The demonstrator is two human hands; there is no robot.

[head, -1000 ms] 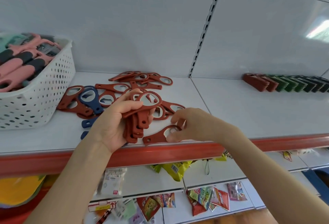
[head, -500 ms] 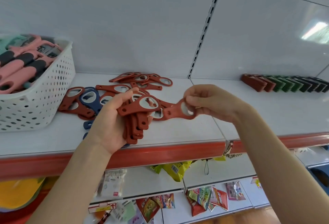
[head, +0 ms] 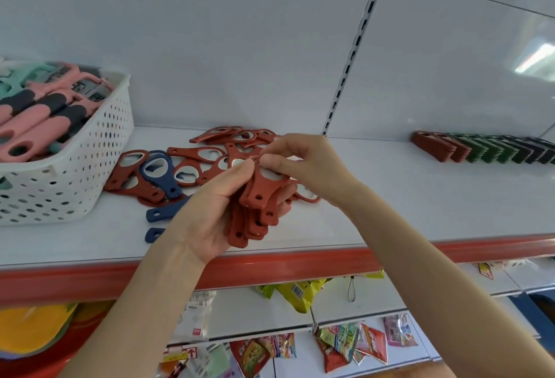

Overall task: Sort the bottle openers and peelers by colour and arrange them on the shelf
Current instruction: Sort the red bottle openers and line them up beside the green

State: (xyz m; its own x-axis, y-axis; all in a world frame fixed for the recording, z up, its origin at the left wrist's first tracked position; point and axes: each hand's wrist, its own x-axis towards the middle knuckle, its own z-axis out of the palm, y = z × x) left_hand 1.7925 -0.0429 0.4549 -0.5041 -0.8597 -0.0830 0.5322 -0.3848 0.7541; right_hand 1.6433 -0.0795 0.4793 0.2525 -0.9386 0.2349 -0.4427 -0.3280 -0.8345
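A stack of red bottle openers (head: 255,221) sits fanned in the left hand (head: 204,215), above the near edge of the shelf (head: 405,203). The fingers curl under the stack and the thumb presses down on its top. The right hand (head: 306,164) pinches the ring end of the top opener (head: 261,188) between thumb and forefinger, and its other fingers are loosely bent. Behind the hands lies a loose pile of red openers (head: 192,161) with a blue opener (head: 159,170) among them. A white basket (head: 99,149) of pink peelers (head: 39,128) stands to the left. A row of sorted openers (head: 480,149), red, green and dark, stands on edge at the far right.
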